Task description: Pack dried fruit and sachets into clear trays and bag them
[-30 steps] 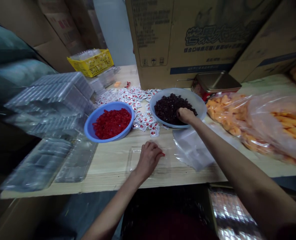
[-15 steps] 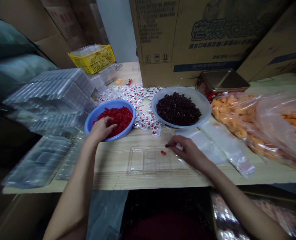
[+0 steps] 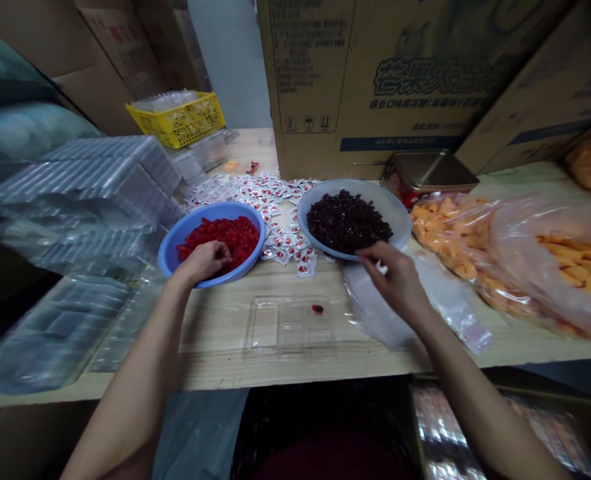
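Left hand reaches over the near rim of the blue bowl, its fingers curled inward and close together at the red pieces; whether they pinch one, I cannot tell. Right hand hangs near the front edge of the pale bowl, which holds a heap of dark pieces. Its index finger points toward that rim and a small gap shows behind the fingertips, but the picture is too soft there to say whether the tips meet or grip anything. Between the two arms, a clear tray lies flat on the worktop, with a small red-and-dark bit in its right-hand part. Printed packets are scattered between and behind the bowls, and clear bags lie beneath the right hand.
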`<action>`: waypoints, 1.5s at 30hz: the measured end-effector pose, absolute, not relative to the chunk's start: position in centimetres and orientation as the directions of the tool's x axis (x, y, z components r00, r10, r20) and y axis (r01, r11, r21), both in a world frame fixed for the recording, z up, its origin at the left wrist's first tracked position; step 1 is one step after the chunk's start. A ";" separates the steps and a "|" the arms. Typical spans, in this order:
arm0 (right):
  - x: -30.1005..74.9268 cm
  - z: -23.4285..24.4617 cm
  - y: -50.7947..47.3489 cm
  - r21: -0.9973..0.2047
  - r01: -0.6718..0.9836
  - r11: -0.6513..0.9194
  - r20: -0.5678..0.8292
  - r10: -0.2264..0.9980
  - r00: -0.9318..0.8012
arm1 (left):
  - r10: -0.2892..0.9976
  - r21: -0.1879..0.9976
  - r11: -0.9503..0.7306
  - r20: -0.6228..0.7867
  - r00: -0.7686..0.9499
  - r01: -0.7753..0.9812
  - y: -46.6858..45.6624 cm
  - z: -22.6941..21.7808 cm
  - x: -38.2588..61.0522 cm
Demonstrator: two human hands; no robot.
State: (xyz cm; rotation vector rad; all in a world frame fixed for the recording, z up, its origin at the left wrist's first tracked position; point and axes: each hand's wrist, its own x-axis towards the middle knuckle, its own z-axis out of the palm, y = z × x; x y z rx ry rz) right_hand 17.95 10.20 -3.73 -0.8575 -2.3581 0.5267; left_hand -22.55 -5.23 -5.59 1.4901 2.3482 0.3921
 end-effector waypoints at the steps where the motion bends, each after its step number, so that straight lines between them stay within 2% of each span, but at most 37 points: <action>1: 17.5 -3.3 12.1 -0.486 0.529 0.696 0.364 0.712 -0.601 | 0.911 0.414 0.398 -0.071 -0.407 0.819 -5.3 -5.4 -22.4; 2: 16.8 -3.1 14.1 -0.432 0.606 0.668 0.312 0.741 -0.594 | 0.902 0.433 0.394 -0.014 -0.431 0.811 -5.3 -5.3 -22.3; 4: 14.9 -3.5 17.6 -0.314 0.727 0.611 0.105 0.783 -0.613 | 0.848 0.495 0.421 0.083 -0.524 0.760 -5.5 -5.0 -22.3; 6: 12.7 -4.4 19.8 -0.235 0.778 0.583 -0.065 0.789 -0.611 | 0.757 0.596 0.438 0.158 -0.634 0.673 -5.9 -4.7 -22.1; 9: 10.2 -6.2 21.0 -0.207 0.798 0.566 -0.115 0.796 -0.594 | 0.638 0.787 0.268 0.287 -0.715 0.556 -7.1 -4.2 -19.5; 10: 9.7 -6.7 21.0 -0.203 0.802 0.562 -0.115 0.799 -0.590 | 0.638 0.825 0.186 0.311 -0.704 0.533 -7.6 -4.1 -17.7; 12: 9.3 -7.2 21.0 -0.199 0.805 0.559 -0.114 0.803 -0.586 | 0.720 0.857 0.071 0.310 -0.621 0.511 -8.6 -4.3 -13.1; 15: 10.1 -6.7 21.1 -0.224 0.805 0.550 -0.089 0.811 -0.578 | 0.924 0.822 0.029 0.196 -0.330 0.569 -9.5 -5.8 -5.7; 17: 11.4 -5.7 20.4 -0.352 0.769 0.534 0.026 0.826 -0.563 | 0.964 0.791 -0.033 0.186 -0.189 0.611 -9.6 -7.4 -2.1; 20: 14.0 -4.2 16.6 -0.637 0.538 0.551 0.222 0.800 -0.557 | 0.966 0.729 -0.094 0.232 -0.115 0.678 -9.1 -9.7 0.2; 22: 15.7 -3.9 12.5 -0.749 0.372 0.549 0.243 0.749 -0.616 | 0.964 0.696 -0.094 0.242 -0.109 0.712 -8.8 -10.3 0.4; 24: 17.0 -4.3 8.1 -0.803 0.293 0.519 0.206 0.703 -0.681 | 0.964 0.679 -0.092 0.244 -0.105 0.729 -8.8 -10.1 0.1; 27: 17.6 -6.1 3.1 -0.804 0.261 0.534 0.194 0.651 -0.734 | 0.953 0.682 -0.086 0.268 -0.139 0.727 -9.4 -8.6 -0.4; 31: 16.9 -9.0 0.8 -0.695 0.276 0.664 0.240 0.576 -0.782 | 0.863 0.676 -0.038 0.393 -0.317 0.736 -10.4 -6.0 -2.9; 35: 16.4 -10.5 0.6 -0.609 0.281 0.742 0.251 0.516 -0.819 | 0.699 0.557 0.182 0.507 -0.505 0.810 -9.4 -4.2 -10.0; 37: 16.6 -10.6 0.7 -0.623 0.264 0.737 0.271 0.519 -0.811 | 0.720 0.484 0.334 0.422 -0.551 0.809 -7.8 -4.0 -14.3; 38: 16.8 -10.5 0.8 -0.636 0.260 0.726 0.283 0.533 -0.798 | 0.767 0.454 0.401 0.307 -0.563 0.795 -6.8 -4.1 -16.2; 40: 17.4 -10.2 0.9 -0.654 0.275 0.705 0.299 0.575 -0.762 | 0.838 0.397 0.507 -0.018 -0.546 0.765 -4.8 -4.6 -19.0; 42: 18.0 -9.8 1.0 -0.653 0.300 0.695 0.310 0.607 -0.732 | 0.839 0.363 0.544 -0.237 -0.490 0.757 -3.3 -5.3 -20.5; 45: 18.5 -9.6 0.7 -0.641 0.303 0.705 0.317 0.603 -0.732 | 0.843 0.373 0.537 -0.274 -0.462 0.757 -2.6 -6.2 -21.2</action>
